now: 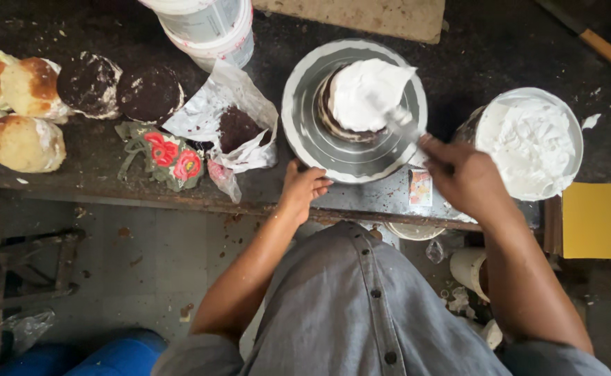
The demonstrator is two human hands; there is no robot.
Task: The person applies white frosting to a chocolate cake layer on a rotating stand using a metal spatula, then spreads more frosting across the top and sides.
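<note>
Cream went on the cake [368,94].
My right hand [465,177] gripped the spatula [399,118]; left hand [304,186], fingers curled, pinched the turntable [333,150] rim at seven o'clock.

Head camera — straight down, close over worktable [110,182].

Blade of spatula [396,117] blurred against cream. Handle hidden inside right hand [464,177]. White tub [204,24] cut off by top edge (likewise knife [584,33], blade out of frame). Buns [14,104] clipped at left edge.
</note>
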